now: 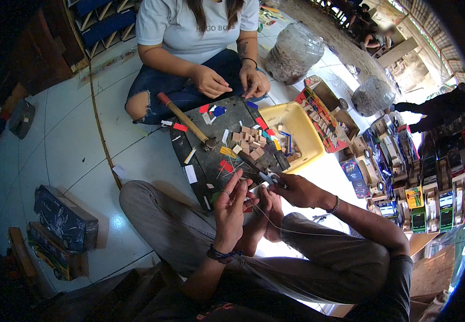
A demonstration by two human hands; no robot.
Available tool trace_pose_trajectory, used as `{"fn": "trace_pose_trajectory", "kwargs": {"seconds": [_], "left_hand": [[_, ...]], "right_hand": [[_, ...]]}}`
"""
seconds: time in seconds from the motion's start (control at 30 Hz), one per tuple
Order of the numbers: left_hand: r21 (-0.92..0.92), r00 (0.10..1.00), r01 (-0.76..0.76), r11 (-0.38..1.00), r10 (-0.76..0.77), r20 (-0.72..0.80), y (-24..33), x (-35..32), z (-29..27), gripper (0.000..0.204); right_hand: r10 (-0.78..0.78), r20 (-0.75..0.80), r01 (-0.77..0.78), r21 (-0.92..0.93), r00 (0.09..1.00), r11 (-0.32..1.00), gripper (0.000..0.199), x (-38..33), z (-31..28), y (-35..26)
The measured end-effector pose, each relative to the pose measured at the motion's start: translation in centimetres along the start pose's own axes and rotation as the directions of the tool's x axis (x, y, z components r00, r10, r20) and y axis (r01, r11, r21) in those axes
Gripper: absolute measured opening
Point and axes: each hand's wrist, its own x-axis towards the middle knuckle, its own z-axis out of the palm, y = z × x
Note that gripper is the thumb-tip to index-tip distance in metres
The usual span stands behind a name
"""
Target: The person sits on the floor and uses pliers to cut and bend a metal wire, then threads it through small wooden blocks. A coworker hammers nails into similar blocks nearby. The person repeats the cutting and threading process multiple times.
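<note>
Two hands meet at the centre of the frame, just below the dark board [227, 155]. Your left hand [231, 212] is raised with its fingers curled, fingertips pinched on a thin thread [275, 222] that runs from your hands down to the right across your lap. Your right hand [291, 189] comes in from the right and pinches a small pale piece [260, 189] against the left fingertips; what that piece is, you cannot tell at this size.

On the board above your hands lies a heap of small wooden blocks [249, 144], with red, blue, yellow and white scraps scattered round it. A hammer [187, 121] lies slantwise across the board's upper left, its head near the blocks. A yellow tray [302, 129] touches the board's right edge.

Across the board, at the top of the frame, another person sits on the tiled floor [66, 155], both of their hands [232, 83] close together at the board's far edge.

Rows of small toy trucks [420, 198] stand at the right. Dark boxes [63, 217] lie at the lower left, and two clear bags [294, 51] sit at the upper right.
</note>
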Motion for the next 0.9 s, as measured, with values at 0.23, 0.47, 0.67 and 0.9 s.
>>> {"fn": "trace_pose_trajectory", "kwargs": {"seconds": [0.23,0.47,0.67,0.9], "left_hand": [[0.052,0.999,0.028,0.998,-0.029,0.031,0.25,-0.37,0.18,0.033],[0.100,0.998,0.016,0.995,-0.022,0.065,-0.19,-0.35,0.12,0.034],[0.092,0.996,0.041,0.995,-0.048,0.078,-0.46,-0.26,-0.06,0.035],[0.110,0.995,0.048,0.993,-0.057,0.078,-0.62,-0.24,-0.18,0.035]], "right_hand": [[-0.023,0.085,0.018,0.057,0.996,0.998,0.045,0.08,0.36,0.21],[-0.135,0.026,0.132,0.083,0.990,0.988,0.051,0.14,0.75,0.17],[-0.147,-0.009,0.147,0.075,0.989,0.986,0.055,0.26,0.85,0.21],[-0.181,-0.052,0.184,0.055,0.982,0.981,0.053,0.57,1.03,0.08]]}}
